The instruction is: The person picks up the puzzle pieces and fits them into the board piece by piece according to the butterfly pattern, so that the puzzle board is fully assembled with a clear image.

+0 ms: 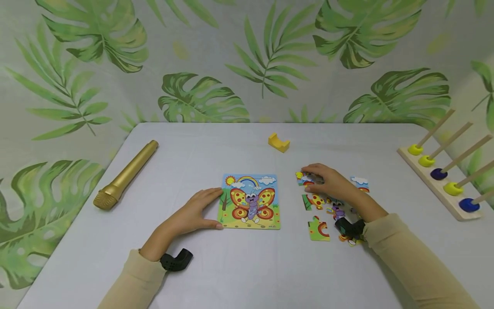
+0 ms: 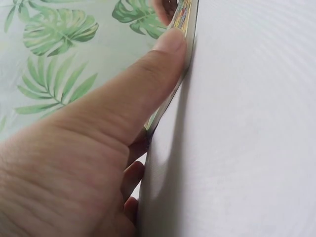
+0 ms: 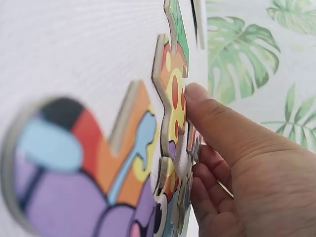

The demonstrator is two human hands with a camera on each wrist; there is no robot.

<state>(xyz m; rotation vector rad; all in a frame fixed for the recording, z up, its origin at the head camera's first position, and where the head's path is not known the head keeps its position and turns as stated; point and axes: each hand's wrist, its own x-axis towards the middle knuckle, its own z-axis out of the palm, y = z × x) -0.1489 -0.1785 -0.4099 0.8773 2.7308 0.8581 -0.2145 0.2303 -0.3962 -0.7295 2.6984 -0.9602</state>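
Observation:
A square butterfly picture board point(image 1: 251, 201) lies flat on the table. My left hand point(image 1: 194, 211) is at its left side, thumb near the lower corner and fingers higher up; the left wrist view shows the thumb point(image 2: 170, 43) against its edge. My right hand point(image 1: 333, 182) pinches a puzzle piece with a sun point(image 1: 299, 176), thumb at its lower edge and fingers at the top. Below it lie a yellow-spotted wing piece point(image 1: 317, 201) and a green piece point(image 1: 319, 229). A purple butterfly piece point(image 3: 59, 163) stands large in the right wrist view; my wrist partly hides other pieces.
A gold microphone point(image 1: 127, 174) lies at the left. A small yellow block point(image 1: 278, 143) sits towards the back. A wooden peg stand point(image 1: 440, 182) with yellow and blue rings is at the right. A cloud piece point(image 1: 359, 183) lies right of my right hand.

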